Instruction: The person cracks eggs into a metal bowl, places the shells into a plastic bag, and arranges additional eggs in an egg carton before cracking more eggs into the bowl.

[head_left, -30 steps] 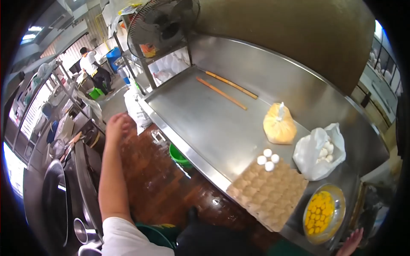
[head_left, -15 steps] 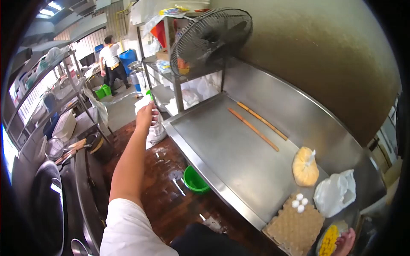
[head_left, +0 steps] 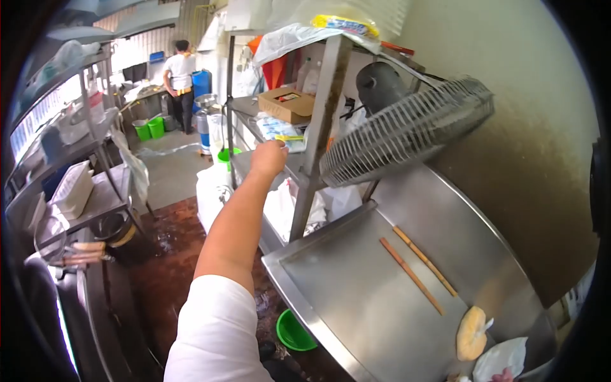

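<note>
My left hand (head_left: 270, 157) reaches out to the metal shelf rack, its fingers curled closed at the edge of the middle shelf. Right by it lie plastic packets (head_left: 278, 130) in white, blue and yellow; whatever the fingers hold is hidden. At the bottom edge, only a small part of my right hand (head_left: 503, 375) shows, over a white plastic bag (head_left: 503, 358); its grip cannot be seen. A tied bag of pale yellow contents (head_left: 471, 333) rests beside that bag on the steel table (head_left: 347, 280).
Two wooden sticks (head_left: 412, 275) (head_left: 425, 261) lie on the table. A large fan (head_left: 407, 137) juts out beside the rack post (head_left: 321, 127). A cardboard box (head_left: 286, 105) sits on the shelf. Below the table is a green basin (head_left: 296, 331). Another person (head_left: 181, 83) stands far back.
My left hand has moved up and right to the shelf, its fingers now curled. The view has swung; the egg tray and yellow-filled container by my right hand have mostly left the frame.
</note>
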A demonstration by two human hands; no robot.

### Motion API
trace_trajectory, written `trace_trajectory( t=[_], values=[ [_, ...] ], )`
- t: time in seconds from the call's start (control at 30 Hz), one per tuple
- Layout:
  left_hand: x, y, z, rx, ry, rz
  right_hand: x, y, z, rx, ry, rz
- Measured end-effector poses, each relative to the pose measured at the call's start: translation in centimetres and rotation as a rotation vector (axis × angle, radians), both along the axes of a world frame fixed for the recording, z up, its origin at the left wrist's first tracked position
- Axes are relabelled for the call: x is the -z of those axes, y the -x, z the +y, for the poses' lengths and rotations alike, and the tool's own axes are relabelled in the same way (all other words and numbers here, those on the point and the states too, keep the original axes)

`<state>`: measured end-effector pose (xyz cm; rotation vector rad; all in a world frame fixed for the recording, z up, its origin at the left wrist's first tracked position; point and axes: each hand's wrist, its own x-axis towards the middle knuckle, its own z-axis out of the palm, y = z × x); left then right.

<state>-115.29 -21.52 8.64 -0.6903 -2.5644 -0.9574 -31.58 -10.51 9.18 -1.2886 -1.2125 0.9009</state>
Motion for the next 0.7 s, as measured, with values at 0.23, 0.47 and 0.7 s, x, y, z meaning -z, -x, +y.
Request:
trace_trajectory(
  t=[0.23,0.47,0.7],
  values=[
    [3.0,11.5,7.4,-0.013,0.295,0.022,-2.7,12.5,-5.3,-0.163,0.100,-0.485],
    [4.3,15.6,7.6,-0.025,0.453,0.112,1.3,12.3,-3.9,-0.250,0.006,-0.715],
    [7.5,3.6,-3.1,0.119,-0.549,-0.269,0.0,21.2,-5.6,-0.316,0.298,-0.408]
  ],
)
